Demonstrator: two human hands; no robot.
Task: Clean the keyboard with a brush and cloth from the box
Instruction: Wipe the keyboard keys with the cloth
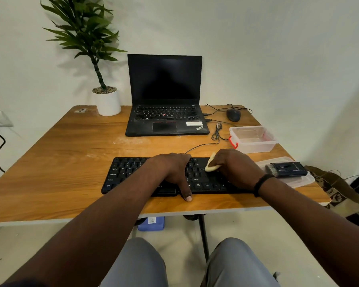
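Wooden and honey-brown, the table (56,162) fills the middle of the view and carries everything else, with a person's grey-trousered knees below its near edge. At its far side an open black laptop (165,96) stands with a dark screen, and to the left of it a green plant in a white pot (107,101) sits at the far corner. Near the front edge lies the black keyboard (124,172), its cable running back toward the laptop. The left hand (172,170) rests flat across the middle of the keyboard, fingers straight and close together over the keys, the thumb reaching down past the keyboard's front edge onto the wood. The right hand (236,168), with a dark band at the wrist, is on the right part of the keyboard with its fingers curled round a pale yellow cloth (211,165), which is pressed against the keys just beside the left hand. Behind the right hand, near the table's right edge, stands a clear plastic box (253,139) with a red clasp. Its clear lid (303,182) lies flat on the table just right of the keyboard, and a dark brush (286,169) rests on top of it. A black mouse (233,114) sits to the right of the laptop, well behind the box.
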